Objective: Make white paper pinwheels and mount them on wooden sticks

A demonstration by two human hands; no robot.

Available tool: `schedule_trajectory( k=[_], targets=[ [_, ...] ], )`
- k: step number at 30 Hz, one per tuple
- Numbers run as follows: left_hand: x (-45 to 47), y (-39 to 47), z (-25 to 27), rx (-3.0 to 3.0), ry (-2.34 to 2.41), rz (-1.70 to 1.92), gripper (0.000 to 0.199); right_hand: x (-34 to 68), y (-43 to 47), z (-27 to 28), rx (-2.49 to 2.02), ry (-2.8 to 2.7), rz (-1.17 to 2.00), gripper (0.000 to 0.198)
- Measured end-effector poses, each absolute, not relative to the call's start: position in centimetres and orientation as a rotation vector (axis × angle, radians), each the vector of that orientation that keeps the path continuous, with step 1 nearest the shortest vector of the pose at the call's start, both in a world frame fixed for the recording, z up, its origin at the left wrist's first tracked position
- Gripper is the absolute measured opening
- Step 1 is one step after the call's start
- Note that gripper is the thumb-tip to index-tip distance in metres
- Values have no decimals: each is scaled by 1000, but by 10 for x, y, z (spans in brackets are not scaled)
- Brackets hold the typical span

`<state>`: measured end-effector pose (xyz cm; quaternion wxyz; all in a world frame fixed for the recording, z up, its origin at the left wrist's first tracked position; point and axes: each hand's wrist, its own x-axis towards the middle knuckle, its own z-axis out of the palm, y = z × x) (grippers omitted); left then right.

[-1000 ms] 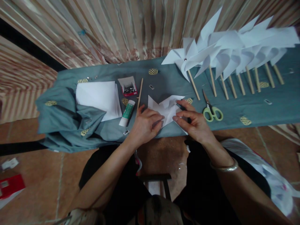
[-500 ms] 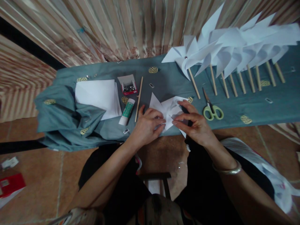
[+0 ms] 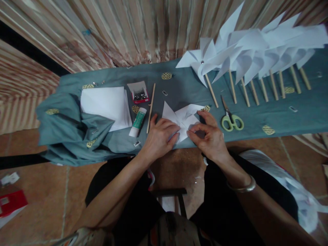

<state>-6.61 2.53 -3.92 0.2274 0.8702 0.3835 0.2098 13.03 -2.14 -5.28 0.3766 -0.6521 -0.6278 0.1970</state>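
A white paper pinwheel point(image 3: 185, 119), without a stick, lies at the table's front edge with its blades partly folded. My left hand point(image 3: 161, 136) presses on its left side, fingers closed on the paper near the centre. From the right, my right hand point(image 3: 208, 136) pinches a paper corner between thumb and forefinger close to the middle. Left of my left hand lies a wooden stick point(image 3: 151, 107), beside a glue stick point(image 3: 137, 122) with a green label. Green-handled scissors point(image 3: 232, 121) rest to the right of my right hand.
An open box of metal pins point(image 3: 139, 95) stands behind the glue stick. Further left is a stack of white paper point(image 3: 104, 102), partly under bunched tablecloth point(image 3: 69, 130). Several finished pinwheels point(image 3: 202, 63) on sticks lie in a row at the back right.
My right hand has brought a paper corner inward and down against the pinwheel's centre. The left hand stays about where it was. The view has shifted slightly.
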Motion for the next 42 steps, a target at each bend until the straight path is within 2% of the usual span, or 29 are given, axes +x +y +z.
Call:
schedule_trajectory(
  k=[14, 30, 42],
  targets=[
    [-61, 24, -37, 2486, 1036, 486, 30, 127, -23, -49, -1724, -1632, 451, 9],
    [-58, 24, -36, 2525, 1048, 479, 27, 125, -23, -46, -1739, -1617, 482, 8],
    [-56, 24, -37, 2552, 1060, 472, 27, 125, -22, -48, -1751, -1670, 375, 8]
  ],
)
